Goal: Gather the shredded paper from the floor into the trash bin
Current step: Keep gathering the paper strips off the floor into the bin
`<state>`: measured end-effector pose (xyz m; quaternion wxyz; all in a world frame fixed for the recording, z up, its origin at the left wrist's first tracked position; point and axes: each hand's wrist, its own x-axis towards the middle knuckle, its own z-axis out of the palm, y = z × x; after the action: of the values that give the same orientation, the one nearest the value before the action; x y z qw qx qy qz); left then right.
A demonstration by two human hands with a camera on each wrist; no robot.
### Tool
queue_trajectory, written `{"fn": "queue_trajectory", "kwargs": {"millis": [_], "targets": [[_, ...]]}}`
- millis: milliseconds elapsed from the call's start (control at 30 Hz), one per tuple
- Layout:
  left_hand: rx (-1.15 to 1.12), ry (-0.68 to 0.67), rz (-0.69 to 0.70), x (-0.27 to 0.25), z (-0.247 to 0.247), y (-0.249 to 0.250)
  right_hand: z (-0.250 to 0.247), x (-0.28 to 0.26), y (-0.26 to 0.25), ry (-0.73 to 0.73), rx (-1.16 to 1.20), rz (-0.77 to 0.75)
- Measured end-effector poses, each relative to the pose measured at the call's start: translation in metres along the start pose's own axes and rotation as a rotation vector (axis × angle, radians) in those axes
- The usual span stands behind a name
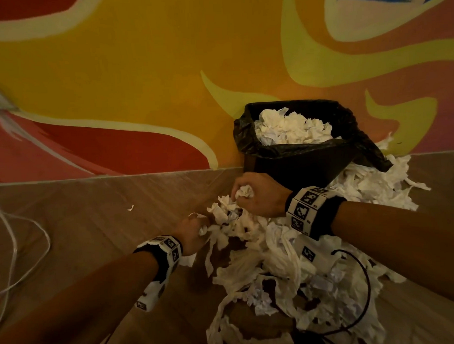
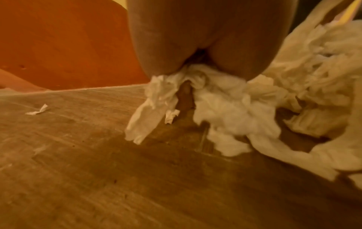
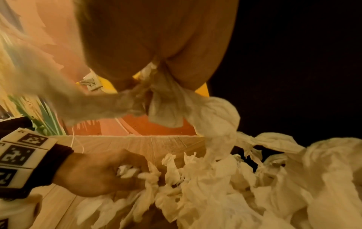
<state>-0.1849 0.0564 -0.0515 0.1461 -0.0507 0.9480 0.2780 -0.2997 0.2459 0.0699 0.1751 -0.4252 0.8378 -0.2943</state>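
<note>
White shredded paper lies in a loose heap on the wooden floor, spreading from just in front of the trash bin back toward the person and round the bin's right side. The bin, lined with a black bag, stands against the painted wall and already holds a mound of paper reaching nearly to its rim.

Both hands work at the far edge of the heap, the side nearest the bin, probably because a handful taken there has the shortest way to travel. The right hand has its fingers curled tight round a crumpled wad, and strips trail from it down into the pile. The left hand is lower, just left of the heap, its fingers closed round another bunch with loose tails hanging to the floor. Squeezing the paper into wads seems meant to stop pieces from dropping during the lift.

The strips have no common direction; they twist and cross one another. The heap as a whole runs lengthwise from the bin toward the person. One small scrap lies apart on the floor to the left. A pale cable loops at the far left, and a dark cable curls over the nearer part of the heap, so a careless grab there could snag it.
</note>
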Motion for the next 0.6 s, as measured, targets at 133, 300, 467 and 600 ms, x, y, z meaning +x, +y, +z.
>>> {"fn": "queue_trajectory", "kwargs": {"millis": [133, 300, 467, 600], "targets": [[-0.244, 0.087, -0.052, 0.0, -0.021, 0.009, 0.0, -0.002, 0.001, -0.053, 0.091, 0.069], [-0.394, 0.199, -0.177, 0.004, -0.06, 0.021, -0.001, -0.002, 0.003, -0.085, 0.069, 0.021], [-0.553, 0.335, -0.07, 0.007, -0.085, 0.038, -0.006, 0.002, 0.0, 0.005, 0.08, 0.013], [-0.708, 0.357, 0.028, 0.003, -0.099, 0.054, -0.012, 0.006, -0.004, -0.007, 0.113, 0.014]]}}
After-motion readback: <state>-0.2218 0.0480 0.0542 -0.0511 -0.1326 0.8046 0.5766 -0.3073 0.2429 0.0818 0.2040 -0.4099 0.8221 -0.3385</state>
